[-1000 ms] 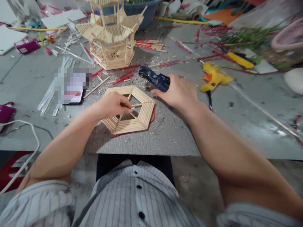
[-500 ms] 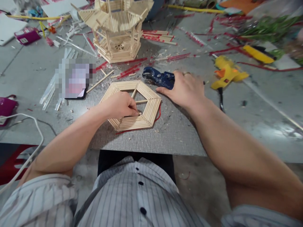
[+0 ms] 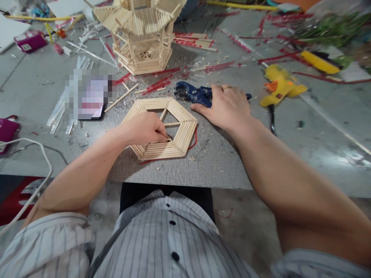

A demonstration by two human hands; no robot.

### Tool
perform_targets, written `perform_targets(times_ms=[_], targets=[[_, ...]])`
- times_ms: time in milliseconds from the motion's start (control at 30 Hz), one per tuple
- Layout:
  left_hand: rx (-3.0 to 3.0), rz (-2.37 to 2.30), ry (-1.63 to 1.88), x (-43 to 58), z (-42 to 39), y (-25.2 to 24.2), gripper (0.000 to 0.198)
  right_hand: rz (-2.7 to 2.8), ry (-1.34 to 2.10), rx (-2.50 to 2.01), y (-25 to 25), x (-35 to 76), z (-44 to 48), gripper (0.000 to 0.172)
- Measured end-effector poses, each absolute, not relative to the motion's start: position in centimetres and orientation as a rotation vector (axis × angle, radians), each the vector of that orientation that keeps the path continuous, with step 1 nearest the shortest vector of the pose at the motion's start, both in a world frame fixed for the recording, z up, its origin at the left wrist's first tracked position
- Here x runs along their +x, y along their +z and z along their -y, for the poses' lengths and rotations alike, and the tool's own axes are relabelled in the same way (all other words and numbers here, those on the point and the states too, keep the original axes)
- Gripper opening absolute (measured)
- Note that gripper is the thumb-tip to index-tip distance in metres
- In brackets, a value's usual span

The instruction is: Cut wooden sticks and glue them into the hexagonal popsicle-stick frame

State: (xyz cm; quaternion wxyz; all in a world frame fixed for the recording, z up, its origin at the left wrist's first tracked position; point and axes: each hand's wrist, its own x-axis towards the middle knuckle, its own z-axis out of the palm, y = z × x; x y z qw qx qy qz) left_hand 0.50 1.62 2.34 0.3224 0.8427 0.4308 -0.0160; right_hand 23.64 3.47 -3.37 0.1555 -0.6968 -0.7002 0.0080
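A flat hexagonal frame of glued wooden sticks (image 3: 188, 133) lies on the grey table before me. Thin sticks run inward across its open middle like spokes. My left hand (image 3: 146, 129) reaches over the frame's left side, thumb and fingers pinched at the lower inner edge on a small wooden stick (image 3: 169, 139), most of it hidden. My right hand (image 3: 228, 103) lies over the handles of a blue hand cutter (image 3: 195, 94), fingers draped across it and thumb on the near side. The cutter's jaws point left, just beyond the frame.
A stick-built pavilion model (image 3: 142, 42) stands at the back. A phone (image 3: 94, 98) and clear glue sticks (image 3: 59, 110) lie left. On the right is a yellow glue gun (image 3: 282, 87) with its cord. Red-wrapped sticks (image 3: 194, 40) and scraps litter the table.
The view has shifted slightly. Both hands keep nearly the same places, the left pinched at the frame's inner edge and the right over the cutter.
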Motion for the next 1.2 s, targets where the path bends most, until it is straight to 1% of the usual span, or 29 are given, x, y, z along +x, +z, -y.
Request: perform_targets(times_ms=[267,467,700,1067,1133,1200], targets=[[2.189,-1.049,-0.054,0.1,-1.98,2.29,0.015,2.032,0.111,-1.941,-3.3,23.71,-3.69,0.072],[2.158,-1.065,-0.076,0.26,-1.96,2.47,0.013,2.015,0.092,-1.944,-3.57,23.71,-3.77,0.066],[2.227,-1.046,-0.074,0.23,-2.02,2.2,0.013,1.998,0.131,-1.924,-3.56,23.71,-3.73,0.065],[2.269,-1.055,-0.111,0.33,-2.01,2.27,0.014,2.009,0.011,-1.929,-3.99,23.76,-3.87,0.065],[2.244,-1.087,-0.053,0.27,-2.07,2.35,0.014,2.024,-0.011,-1.945,-3.64,23.64,-3.75,0.063],[2.21,-1.136,0.102,0.12,-2.19,2.33,0.013,2.031,-0.032,-1.963,-3.23,23.53,-3.62,0.062]])
